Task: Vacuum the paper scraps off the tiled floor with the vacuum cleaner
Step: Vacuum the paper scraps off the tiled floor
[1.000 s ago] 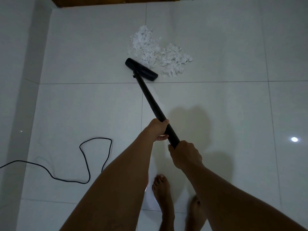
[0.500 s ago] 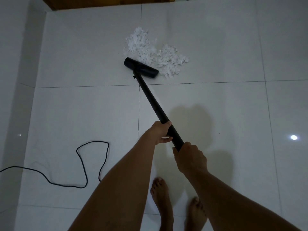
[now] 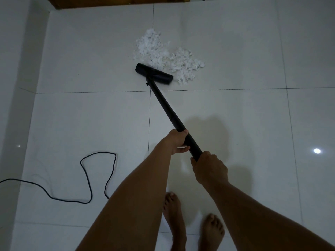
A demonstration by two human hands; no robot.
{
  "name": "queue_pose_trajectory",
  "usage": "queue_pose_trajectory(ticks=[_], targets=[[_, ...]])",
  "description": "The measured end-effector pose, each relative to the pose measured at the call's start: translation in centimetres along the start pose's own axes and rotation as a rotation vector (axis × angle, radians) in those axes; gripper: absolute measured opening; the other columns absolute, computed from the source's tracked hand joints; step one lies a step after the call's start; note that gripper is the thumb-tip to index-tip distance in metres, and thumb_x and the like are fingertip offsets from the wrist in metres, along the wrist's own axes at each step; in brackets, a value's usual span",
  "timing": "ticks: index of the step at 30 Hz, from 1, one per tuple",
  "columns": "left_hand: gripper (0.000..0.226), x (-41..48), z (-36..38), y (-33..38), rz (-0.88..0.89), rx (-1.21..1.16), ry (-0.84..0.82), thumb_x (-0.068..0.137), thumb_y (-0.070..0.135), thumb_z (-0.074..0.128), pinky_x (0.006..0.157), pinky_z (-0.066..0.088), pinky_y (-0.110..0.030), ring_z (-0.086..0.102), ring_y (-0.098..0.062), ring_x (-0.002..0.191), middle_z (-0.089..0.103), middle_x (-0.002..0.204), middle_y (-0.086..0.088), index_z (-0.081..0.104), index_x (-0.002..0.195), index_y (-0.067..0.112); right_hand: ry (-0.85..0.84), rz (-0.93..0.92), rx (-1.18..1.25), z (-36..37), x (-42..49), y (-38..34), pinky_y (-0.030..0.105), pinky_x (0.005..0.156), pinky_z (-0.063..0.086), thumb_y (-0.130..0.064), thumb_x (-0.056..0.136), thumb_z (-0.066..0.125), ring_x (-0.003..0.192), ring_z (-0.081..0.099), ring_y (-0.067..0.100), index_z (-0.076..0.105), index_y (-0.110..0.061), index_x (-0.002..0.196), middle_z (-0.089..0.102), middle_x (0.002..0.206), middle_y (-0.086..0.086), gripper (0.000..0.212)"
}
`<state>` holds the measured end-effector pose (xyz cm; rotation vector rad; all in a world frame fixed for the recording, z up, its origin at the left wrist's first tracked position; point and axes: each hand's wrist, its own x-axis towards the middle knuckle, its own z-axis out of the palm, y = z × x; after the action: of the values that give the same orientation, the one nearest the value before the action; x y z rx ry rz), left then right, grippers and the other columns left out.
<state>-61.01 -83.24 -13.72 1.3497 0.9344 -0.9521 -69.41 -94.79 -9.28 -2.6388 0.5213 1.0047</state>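
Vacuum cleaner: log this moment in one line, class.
left hand, right hand: gripping wand | nozzle: at paper scraps edge | scraps remain

Floor [image 3: 235, 115]: glossy white tiles, thin dark grout lines in a grid. Paper scraps [image 3: 168, 57]: white. Vacuum floor head [image 3: 154, 74] and wand [image 3: 168, 109]: matte black, plain. Power cord [image 3: 90, 178]: black. Wooden strip [image 3: 108, 0] along the top edge: brown.

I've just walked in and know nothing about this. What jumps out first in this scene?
The heap of white paper scraps on the pale tiled floor, toward the far side, stands out most. The black vacuum cleaner head sits at the heap's near edge, its long tube running back to the left hand and right hand, both gripping it. A black cord loops on the tiles at the left.
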Motion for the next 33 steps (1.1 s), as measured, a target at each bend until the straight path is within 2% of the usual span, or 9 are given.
queue_pose_trajectory(ticks=[3, 6, 8, 11, 15, 25, 29, 33], targets=[[0.029, 0.3, 0.7, 0.3, 0.004, 0.003, -0.012, 0.103, 0.026, 0.052, 0.055, 0.059, -0.025, 0.063, -0.018, 0.085, 0.06, 0.102, -0.012, 0.055, 0.121, 0.003, 0.013, 0.004, -0.005, -0.1, 0.4, 0.5, 0.031, 0.065, 0.041, -0.05, 0.1, 0.051, 0.089, 0.068, 0.026, 0.057, -0.01, 0.117, 0.059, 0.091, 0.002, 0.044], [0.026, 0.6, 0.9, 0.5, 0.008, 0.001, -0.02, 0.103, 0.026, 0.052, 0.057, 0.06, -0.026, 0.063, -0.018, 0.085, 0.061, 0.101, -0.011, 0.054, 0.117, 0.004, 0.024, -0.002, -0.008, -0.2, 0.7, 0.7, 0.031, 0.064, 0.041, -0.05, 0.1, 0.051, 0.086, 0.067, 0.025, 0.056, -0.01, 0.117, 0.062, 0.094, 0.003, 0.044], [0.027, 0.8, 1.0, 0.6, 0.012, 0.001, -0.021, 0.103, 0.026, 0.052, 0.057, 0.06, -0.026, 0.063, -0.018, 0.085, 0.061, 0.101, -0.011, 0.054, 0.119, 0.004, 0.029, -0.007, -0.006, -0.2, 0.9, 0.6, 0.032, 0.064, 0.042, -0.05, 0.1, 0.051, 0.079, 0.062, 0.023, 0.056, -0.01, 0.117, 0.056, 0.087, 0.001, 0.044], [0.026, 0.8, 1.0, 0.9, 0.014, -0.002, -0.02, 0.103, 0.025, 0.052, 0.059, 0.06, -0.026, 0.063, -0.019, 0.086, 0.06, 0.102, -0.012, 0.053, 0.118, 0.005, 0.029, -0.014, -0.001, -0.2, 1.1, 0.6, 0.032, 0.063, 0.043, -0.051, 0.1, 0.051, 0.08, 0.064, 0.024, 0.056, -0.01, 0.116, 0.049, 0.083, -0.002, 0.044], [0.025, 0.5, 0.9, 0.9, 0.015, -0.008, -0.036, 0.103, 0.025, 0.052, 0.063, 0.062, -0.028, 0.064, -0.019, 0.088, 0.061, 0.104, -0.013, 0.053, 0.118, 0.005, 0.022, -0.009, 0.01, -0.4, 1.1, 0.7, 0.031, 0.062, 0.042, -0.05, 0.1, 0.051, 0.07, 0.053, 0.02, 0.056, -0.011, 0.115, 0.04, 0.072, -0.006, 0.042], [0.031, 0.0, 2.2, 0.0, 0.023, -0.021, -0.045, 0.103, 0.025, 0.052, 0.058, 0.06, -0.026, 0.063, -0.019, 0.088, 0.061, 0.104, -0.011, 0.053, 0.126, 0.004, 0.035, 0.004, -0.019, -0.3, 0.2, 2.0, 0.031, 0.062, 0.04, -0.05, 0.101, 0.05, 0.071, 0.051, 0.02, 0.055, -0.011, 0.116, 0.048, 0.082, -0.002, 0.042], [0.031, -1.5, 2.2, -1.4, 0.019, -0.038, -0.031, 0.103, 0.026, 0.051, 0.057, 0.059, -0.026, 0.062, -0.018, 0.091, 0.06, 0.105, -0.01, 0.052, 0.127, 0.005, 0.028, -0.015, -0.034, -0.1, -1.9, 2.5, 0.029, 0.058, 0.039, -0.05, 0.102, 0.047, 0.067, 0.051, 0.016, 0.053, -0.012, 0.116, 0.041, 0.073, -0.006, 0.041], [0.031, -3.6, 2.2, -4.4, -0.017, -0.055, -0.029, 0.103, 0.026, 0.051, 0.06, 0.059, -0.027, 0.063, -0.019, 0.094, 0.061, 0.108, -0.011, 0.052, 0.127, 0.006, 0.012, -0.033, -0.052, 1.1, -4.9, 4.1, 0.027, 0.057, 0.045, -0.052, 0.102, 0.045, 0.063, 0.053, 0.013, 0.052, -0.014, 0.114, 0.037, 0.068, -0.009, 0.041]])
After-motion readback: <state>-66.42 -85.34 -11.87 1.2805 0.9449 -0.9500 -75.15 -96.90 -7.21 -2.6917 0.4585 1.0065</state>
